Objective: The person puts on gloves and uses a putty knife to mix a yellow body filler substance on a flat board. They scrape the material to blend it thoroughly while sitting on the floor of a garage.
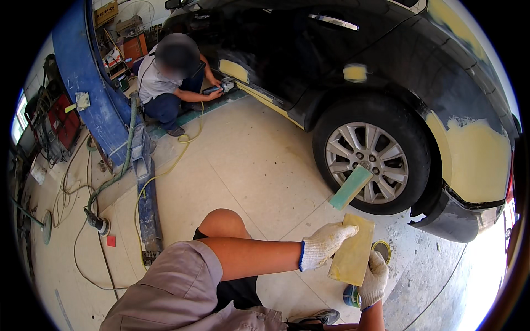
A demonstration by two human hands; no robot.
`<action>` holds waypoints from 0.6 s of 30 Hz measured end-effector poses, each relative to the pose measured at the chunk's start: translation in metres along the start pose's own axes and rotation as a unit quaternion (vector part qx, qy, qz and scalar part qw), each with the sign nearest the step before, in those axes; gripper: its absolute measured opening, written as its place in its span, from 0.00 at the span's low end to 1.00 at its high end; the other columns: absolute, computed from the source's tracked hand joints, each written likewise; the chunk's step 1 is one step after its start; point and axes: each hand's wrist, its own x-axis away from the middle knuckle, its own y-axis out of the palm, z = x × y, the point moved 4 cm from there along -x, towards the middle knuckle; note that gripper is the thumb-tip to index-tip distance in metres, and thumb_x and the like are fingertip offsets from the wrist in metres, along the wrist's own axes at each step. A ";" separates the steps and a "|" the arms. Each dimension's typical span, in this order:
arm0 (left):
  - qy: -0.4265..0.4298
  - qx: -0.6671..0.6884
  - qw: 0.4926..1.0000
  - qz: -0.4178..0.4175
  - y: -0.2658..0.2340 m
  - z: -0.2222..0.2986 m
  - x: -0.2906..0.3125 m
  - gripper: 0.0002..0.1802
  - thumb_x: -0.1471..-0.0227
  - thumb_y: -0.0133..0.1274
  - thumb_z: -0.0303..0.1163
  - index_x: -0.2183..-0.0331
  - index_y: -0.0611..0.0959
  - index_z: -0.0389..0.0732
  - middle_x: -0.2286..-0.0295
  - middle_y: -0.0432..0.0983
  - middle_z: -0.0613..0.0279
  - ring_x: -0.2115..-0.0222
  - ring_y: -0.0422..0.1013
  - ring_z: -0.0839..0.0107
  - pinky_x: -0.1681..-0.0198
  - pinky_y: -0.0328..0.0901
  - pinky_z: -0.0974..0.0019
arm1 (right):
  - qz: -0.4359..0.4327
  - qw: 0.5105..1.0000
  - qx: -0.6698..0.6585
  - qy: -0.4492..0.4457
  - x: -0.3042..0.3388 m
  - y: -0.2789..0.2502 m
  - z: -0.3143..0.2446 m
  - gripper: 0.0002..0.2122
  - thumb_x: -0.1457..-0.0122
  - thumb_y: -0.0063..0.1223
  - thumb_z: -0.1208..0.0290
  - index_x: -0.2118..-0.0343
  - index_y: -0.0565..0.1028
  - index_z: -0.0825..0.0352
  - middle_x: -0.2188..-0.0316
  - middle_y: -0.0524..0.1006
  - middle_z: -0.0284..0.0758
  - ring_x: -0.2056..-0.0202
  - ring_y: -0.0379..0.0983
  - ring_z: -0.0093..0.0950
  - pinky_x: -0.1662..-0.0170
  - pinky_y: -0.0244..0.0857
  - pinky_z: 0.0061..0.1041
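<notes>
A yellowish, flat rectangular sheet [352, 249] is held up between my two hands, both in white knit gloves. My left hand [327, 245] closes on its left edge, thumb side toward the upper part. At the lower right edge, my right hand [375, 280] grips the same sheet with bent fingers. Just beyond it, a green rectangular piece with a pale edge [351, 187] shows in front of the car wheel [369, 157]; I cannot tell whether it leans there. Below the sheet, partly hidden by my right hand, stands a can [351, 296].
The black car [265, 44] carries yellow filler patches [477, 160] around the rear wheel arch. At the far left, a co-worker [165, 83] crouches with a power tool [221, 88] at the sill. A blue post [91, 83], a yellow hose [165, 172] and cables are on the left.
</notes>
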 end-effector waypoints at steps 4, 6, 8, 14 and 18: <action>-0.004 -0.012 1.000 0.008 0.003 0.001 0.002 0.21 0.33 0.51 0.40 0.44 0.75 0.38 0.52 0.80 0.57 0.54 0.79 0.68 0.52 0.75 0.62 | 0.003 1.000 0.007 -0.002 0.000 -0.001 -0.004 0.10 0.38 0.57 0.80 0.55 0.82 0.73 0.63 0.79 0.34 0.60 0.77 0.24 0.54 0.69 0.24; -0.003 -0.013 1.000 0.011 0.002 0.001 0.002 0.21 0.33 0.51 0.40 0.44 0.75 0.38 0.52 0.80 0.57 0.54 0.79 0.68 0.52 0.75 0.62 | 0.003 1.000 0.010 -0.003 0.000 0.000 -0.008 0.10 0.38 0.57 0.80 0.55 0.82 0.73 0.63 0.80 0.34 0.60 0.77 0.24 0.53 0.70 0.24; 0.000 -0.010 1.000 0.010 0.001 -0.001 0.001 0.21 0.33 0.51 0.40 0.44 0.75 0.38 0.52 0.80 0.57 0.54 0.79 0.69 0.52 0.75 0.62 | 0.004 1.000 0.026 -0.011 0.000 0.000 -0.016 0.11 0.38 0.56 0.80 0.54 0.82 0.73 0.62 0.81 0.35 0.59 0.77 0.24 0.53 0.70 0.24; 0.000 0.005 1.000 0.014 0.003 0.006 0.006 0.21 0.33 0.51 0.40 0.45 0.76 0.38 0.53 0.80 0.58 0.55 0.79 0.69 0.52 0.75 0.62 | 0.095 0.989 -0.103 0.055 0.002 -0.001 -0.021 0.13 0.39 0.54 0.79 0.52 0.82 0.71 0.60 0.82 0.38 0.57 0.79 0.29 0.49 0.70 0.27; 0.007 0.013 1.000 0.011 0.004 0.005 0.005 0.21 0.33 0.51 0.40 0.45 0.76 0.38 0.53 0.80 0.58 0.55 0.79 0.69 0.52 0.75 0.62 | 0.107 0.991 -0.076 0.025 0.003 -0.004 -0.019 0.14 0.38 0.52 0.80 0.51 0.82 0.72 0.57 0.83 0.39 0.54 0.78 0.28 0.46 0.69 0.27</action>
